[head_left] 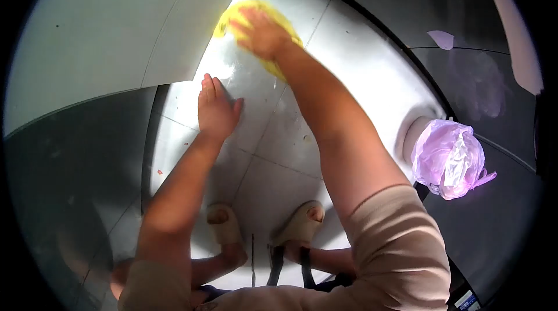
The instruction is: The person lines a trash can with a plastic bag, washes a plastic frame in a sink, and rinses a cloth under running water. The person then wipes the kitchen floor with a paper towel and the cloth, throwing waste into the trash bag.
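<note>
My right hand (263, 33) lies on a yellow cloth (270, 68) with its fingers stretched out and spread, a little blurred. The cloth is flat on the pale tiled floor (290, 148) and shows around the hand on several sides. Nearer to me and to the left, my left hand (216, 106) is held with its fingers straight and its thumb apart, with nothing in it. Whether that palm touches the tiles I cannot tell.
On the right stands a bin lined with a purple plastic bag (450, 157). A pale panel (116, 32) bounds the floor at upper left, and dark surfaces (476, 84) border it on the right. Small reddish bits (160, 172) lie near my left arm. My sandals (225, 225) are below.
</note>
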`<state>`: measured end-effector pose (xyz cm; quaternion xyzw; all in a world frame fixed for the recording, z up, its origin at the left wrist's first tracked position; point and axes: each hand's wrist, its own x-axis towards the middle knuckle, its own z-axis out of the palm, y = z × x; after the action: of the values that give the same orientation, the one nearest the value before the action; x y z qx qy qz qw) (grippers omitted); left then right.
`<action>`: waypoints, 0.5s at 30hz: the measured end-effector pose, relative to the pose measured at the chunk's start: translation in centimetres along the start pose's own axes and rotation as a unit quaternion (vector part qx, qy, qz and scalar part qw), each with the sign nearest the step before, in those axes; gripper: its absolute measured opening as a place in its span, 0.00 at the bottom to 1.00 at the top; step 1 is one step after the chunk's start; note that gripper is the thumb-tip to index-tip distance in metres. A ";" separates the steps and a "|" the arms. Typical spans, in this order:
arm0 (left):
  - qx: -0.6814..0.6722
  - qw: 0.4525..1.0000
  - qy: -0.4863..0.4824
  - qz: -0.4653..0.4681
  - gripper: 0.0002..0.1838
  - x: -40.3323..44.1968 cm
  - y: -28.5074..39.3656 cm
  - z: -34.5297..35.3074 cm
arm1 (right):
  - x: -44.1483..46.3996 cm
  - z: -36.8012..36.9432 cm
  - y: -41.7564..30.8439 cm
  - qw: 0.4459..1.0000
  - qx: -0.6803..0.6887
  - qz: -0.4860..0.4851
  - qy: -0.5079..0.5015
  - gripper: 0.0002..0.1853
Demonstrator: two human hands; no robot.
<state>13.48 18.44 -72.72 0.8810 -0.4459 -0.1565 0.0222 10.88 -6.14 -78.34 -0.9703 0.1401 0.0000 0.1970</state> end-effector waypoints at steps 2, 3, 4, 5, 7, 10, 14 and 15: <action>0.064 0.993 -0.101 -0.022 0.47 0.9 1.2 -2.4 | 2.0 -0.1 3.1 0.993 -0.054 0.065 0.086 0.33; 0.089 0.987 -0.131 -0.025 0.47 1.4 1.4 -2.8 | 1.5 -1.4 4.0 0.987 -0.037 0.137 0.080 0.34; 0.112 0.980 -0.160 -0.024 0.48 1.6 1.4 -3.3 | 0.2 -3.1 5.3 0.974 -0.024 0.211 0.071 0.35; 0.120 0.974 -0.193 -0.022 0.48 1.9 1.5 -3.8 | -1.6 -3.7 6.9 0.959 -0.038 0.270 0.076 0.35; 0.117 0.973 -0.197 -0.020 0.49 2.0 1.2 -3.7 | -6.3 -5.8 9.1 0.924 -0.069 0.373 0.049 0.36; 0.131 0.969 -0.208 -0.014 0.49 2.6 1.3 -4.0 | -14.3 -7.5 11.5 0.872 -0.128 0.473 -0.012 0.39; 0.153 0.964 -0.219 -0.001 0.49 2.6 1.4 -4.2 | -17.7 -6.4 15.1 0.809 -0.103 0.567 0.112 0.39; 0.158 0.964 -0.214 -0.002 0.49 2.3 1.3 -4.3 | -17.2 -5.5 16.0 0.794 -0.100 0.584 0.136 0.38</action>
<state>15.02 15.35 -68.97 0.8201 -0.4576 -0.2688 -0.2139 -10.32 -17.70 -78.41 -0.7080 0.7051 -0.0032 0.0405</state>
